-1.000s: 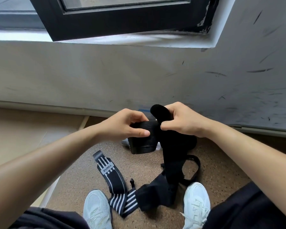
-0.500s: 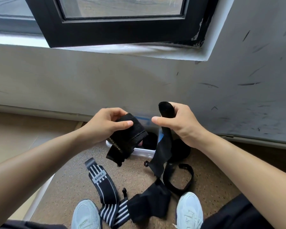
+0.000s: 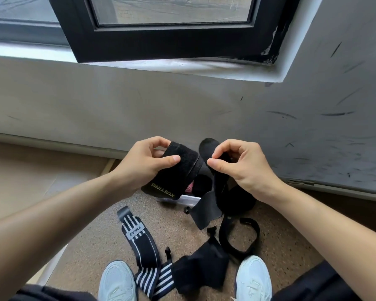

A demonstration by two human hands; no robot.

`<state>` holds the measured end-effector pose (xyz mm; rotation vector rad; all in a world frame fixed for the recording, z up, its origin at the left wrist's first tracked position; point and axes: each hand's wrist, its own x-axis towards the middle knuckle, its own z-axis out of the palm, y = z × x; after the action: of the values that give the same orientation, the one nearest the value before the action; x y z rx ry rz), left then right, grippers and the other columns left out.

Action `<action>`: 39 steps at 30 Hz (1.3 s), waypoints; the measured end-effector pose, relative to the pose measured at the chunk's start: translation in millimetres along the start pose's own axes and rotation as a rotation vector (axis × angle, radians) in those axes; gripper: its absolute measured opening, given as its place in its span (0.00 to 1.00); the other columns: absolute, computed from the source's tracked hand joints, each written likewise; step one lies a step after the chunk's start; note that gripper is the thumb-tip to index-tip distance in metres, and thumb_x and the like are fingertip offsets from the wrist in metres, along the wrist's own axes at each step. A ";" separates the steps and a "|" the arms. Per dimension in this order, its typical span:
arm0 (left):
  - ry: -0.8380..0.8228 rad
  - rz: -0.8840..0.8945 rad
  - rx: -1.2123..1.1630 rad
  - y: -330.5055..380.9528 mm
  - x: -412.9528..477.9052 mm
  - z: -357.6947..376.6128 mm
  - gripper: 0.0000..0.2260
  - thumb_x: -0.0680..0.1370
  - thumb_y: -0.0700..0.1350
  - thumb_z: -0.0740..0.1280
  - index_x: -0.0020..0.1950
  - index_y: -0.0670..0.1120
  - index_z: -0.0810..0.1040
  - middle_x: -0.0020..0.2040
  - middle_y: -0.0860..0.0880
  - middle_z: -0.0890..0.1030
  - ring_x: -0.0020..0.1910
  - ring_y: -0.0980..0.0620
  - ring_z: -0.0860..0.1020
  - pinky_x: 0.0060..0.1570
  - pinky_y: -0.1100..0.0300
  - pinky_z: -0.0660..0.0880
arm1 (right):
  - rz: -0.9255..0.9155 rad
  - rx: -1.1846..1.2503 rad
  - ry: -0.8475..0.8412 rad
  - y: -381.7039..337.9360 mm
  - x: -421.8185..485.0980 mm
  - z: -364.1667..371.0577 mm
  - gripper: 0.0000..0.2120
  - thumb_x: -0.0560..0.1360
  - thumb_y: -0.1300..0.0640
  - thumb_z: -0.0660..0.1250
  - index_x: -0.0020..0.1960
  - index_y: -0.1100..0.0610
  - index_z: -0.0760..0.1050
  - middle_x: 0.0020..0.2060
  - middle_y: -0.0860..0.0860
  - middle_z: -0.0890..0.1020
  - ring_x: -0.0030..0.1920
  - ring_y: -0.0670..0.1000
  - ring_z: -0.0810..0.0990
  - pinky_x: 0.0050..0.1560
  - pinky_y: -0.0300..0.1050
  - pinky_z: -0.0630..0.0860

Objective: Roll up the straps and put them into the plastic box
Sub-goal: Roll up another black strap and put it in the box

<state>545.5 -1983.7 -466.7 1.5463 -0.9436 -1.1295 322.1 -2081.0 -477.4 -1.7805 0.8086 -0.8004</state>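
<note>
My left hand (image 3: 146,164) grips the wide end of a black strap (image 3: 176,170) with gold lettering. My right hand (image 3: 237,164) pinches the same strap further along; its loose tail hangs down toward the floor. Below the hands, mostly hidden, the plastic box (image 3: 190,199) stands by the wall with dark and pink items inside. A black-and-white striped strap (image 3: 141,244) lies on the floor in front of my shoes. More black straps (image 3: 204,268) and a loop (image 3: 239,235) lie beside it.
My two white shoes (image 3: 117,281) stand at the bottom edge on a speckled brown floor (image 3: 91,242). A grey scuffed wall (image 3: 182,105) rises just behind the box, with a black window frame (image 3: 172,44) above it.
Both hands have drawn closer together and the left hand has turned the strap's wide end so its lettering faces me. The view has tilted slightly.
</note>
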 end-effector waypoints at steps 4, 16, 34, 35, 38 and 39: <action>0.016 0.000 -0.027 -0.4 -1.6 -3.0 0.09 0.78 0.35 0.72 0.56 0.42 0.79 0.47 0.40 0.87 0.44 0.43 0.87 0.38 0.53 0.82 | 0.004 0.006 0.042 -2.6 -3.5 -3.1 0.05 0.73 0.61 0.78 0.42 0.52 0.86 0.40 0.50 0.87 0.41 0.49 0.82 0.49 0.48 0.79; -0.026 0.032 -0.161 -3.9 -2.6 15.5 0.23 0.77 0.28 0.70 0.65 0.50 0.76 0.51 0.41 0.85 0.48 0.46 0.86 0.44 0.50 0.84 | -0.066 0.095 -0.094 -13.7 -15.3 11.4 0.13 0.78 0.70 0.69 0.56 0.55 0.85 0.46 0.44 0.80 0.40 0.45 0.80 0.46 0.39 0.77; -0.143 0.024 -0.234 -12.6 -11.6 31.1 0.21 0.77 0.29 0.69 0.64 0.48 0.75 0.50 0.42 0.84 0.48 0.45 0.84 0.54 0.42 0.81 | -0.226 -0.156 0.113 4.0 -10.1 18.5 0.14 0.78 0.73 0.66 0.55 0.59 0.84 0.49 0.49 0.79 0.46 0.47 0.81 0.49 0.38 0.77; -0.141 0.023 -0.242 -12.9 -11.8 31.6 0.20 0.77 0.28 0.68 0.64 0.48 0.75 0.50 0.42 0.84 0.47 0.46 0.84 0.54 0.43 0.81 | -0.239 -0.178 0.120 4.7 -10.0 19.6 0.14 0.78 0.73 0.66 0.55 0.59 0.84 0.49 0.49 0.79 0.47 0.48 0.81 0.49 0.39 0.78; -0.135 0.003 -0.268 -14.9 -11.4 33.4 0.20 0.78 0.27 0.66 0.63 0.49 0.75 0.47 0.45 0.84 0.45 0.48 0.83 0.49 0.48 0.81 | -0.252 -0.248 0.130 6.1 -9.4 20.8 0.14 0.77 0.72 0.67 0.56 0.59 0.84 0.48 0.49 0.80 0.46 0.47 0.81 0.48 0.41 0.77; -0.133 -0.009 -0.277 -15.3 -11.2 34.3 0.21 0.78 0.27 0.65 0.63 0.50 0.76 0.47 0.46 0.84 0.44 0.48 0.83 0.46 0.50 0.82 | -0.261 -0.291 0.140 6.6 -9.4 20.7 0.14 0.77 0.71 0.67 0.57 0.58 0.84 0.48 0.48 0.80 0.44 0.45 0.80 0.47 0.41 0.77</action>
<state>510.1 -1978.2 -482.7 1.2651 -0.8284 -1.3224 332.4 -2064.9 -491.3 -2.1378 0.8257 -1.0289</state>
